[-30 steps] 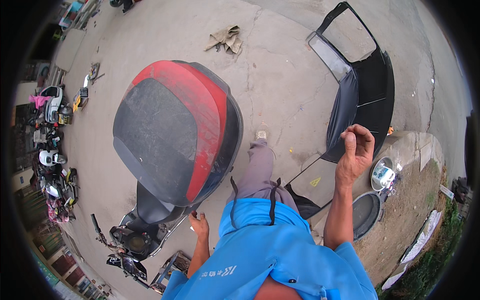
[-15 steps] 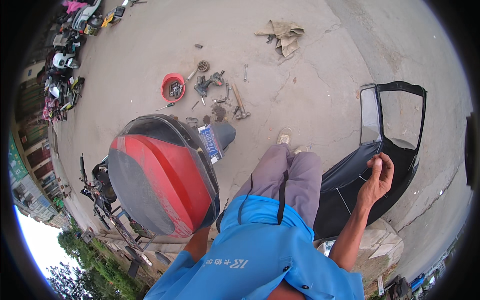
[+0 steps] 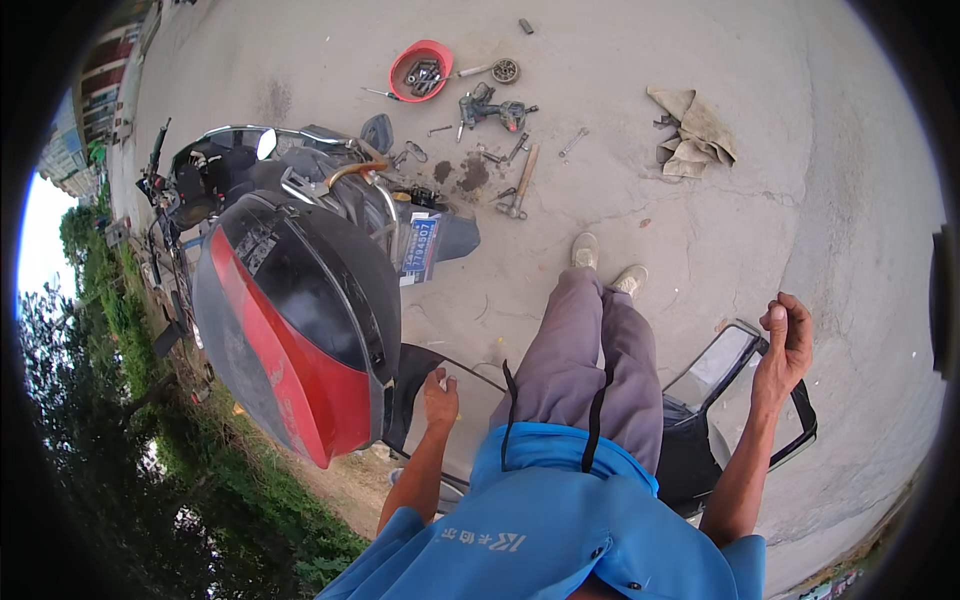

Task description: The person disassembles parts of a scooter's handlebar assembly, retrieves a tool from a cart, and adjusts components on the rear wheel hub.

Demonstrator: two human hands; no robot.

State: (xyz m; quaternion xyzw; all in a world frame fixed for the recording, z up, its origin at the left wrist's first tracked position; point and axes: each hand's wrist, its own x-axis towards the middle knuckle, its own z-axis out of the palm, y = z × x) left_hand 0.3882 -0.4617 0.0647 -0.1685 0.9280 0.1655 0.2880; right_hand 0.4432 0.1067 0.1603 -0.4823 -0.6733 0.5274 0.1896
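Observation:
My left hand hangs beside the red, black and grey top case of a motorcycle. Its fingers are loosely bent and apart, with nothing seen in them; a dark panel lies close by, below the case. At the right, my right hand is raised with thumb and fingertips drawn together; whatever may be between them is too small to tell. Below that hand lies a black canopy-like cover with a clear window in a dark frame. My body hides part of the cover.
Ahead on the concrete are a red bowl of sockets, a cordless power tool, a hammer and a spanner. A crumpled tan cloth lies farther right. Green bushes border the left side.
My view has turned left and shifted, showing more of the motorcycle. My left hand has come into sight beside the top case. My right hand stays raised with its fingers drawn together.

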